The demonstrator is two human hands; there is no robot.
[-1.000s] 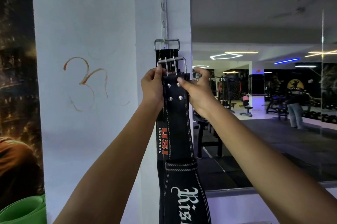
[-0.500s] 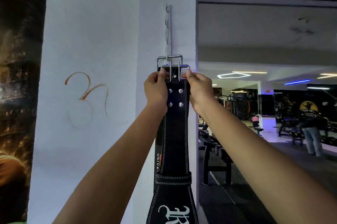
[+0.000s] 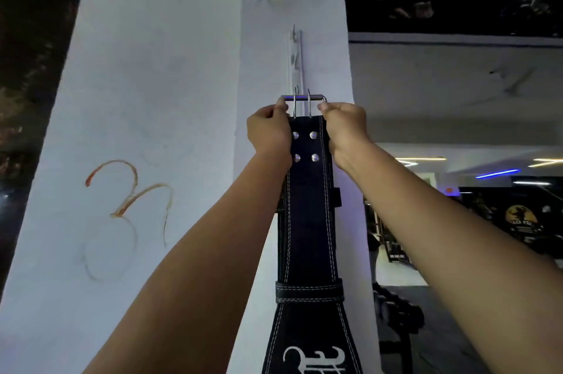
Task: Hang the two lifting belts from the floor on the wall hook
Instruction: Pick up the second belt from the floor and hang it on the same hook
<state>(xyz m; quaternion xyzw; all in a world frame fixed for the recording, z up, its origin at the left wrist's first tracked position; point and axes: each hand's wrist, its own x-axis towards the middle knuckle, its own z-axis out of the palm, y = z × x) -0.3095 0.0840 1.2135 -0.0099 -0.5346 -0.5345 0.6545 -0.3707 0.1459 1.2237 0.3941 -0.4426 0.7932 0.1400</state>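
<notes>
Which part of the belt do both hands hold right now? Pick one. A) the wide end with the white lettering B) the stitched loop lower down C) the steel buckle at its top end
C: the left hand and right hand each pinch a side of the buckle at the top of the belt, level with the hook rail.

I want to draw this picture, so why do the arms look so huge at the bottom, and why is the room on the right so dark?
Head view: the wide lens stretches what is close, so both forearms balloon toward the lower corners and the pillar leans. The gym on the right is dim, lit only by thin ceiling strips. The belt and its shiny buckle stay fairly sharp between the left hand and right hand.
</notes>
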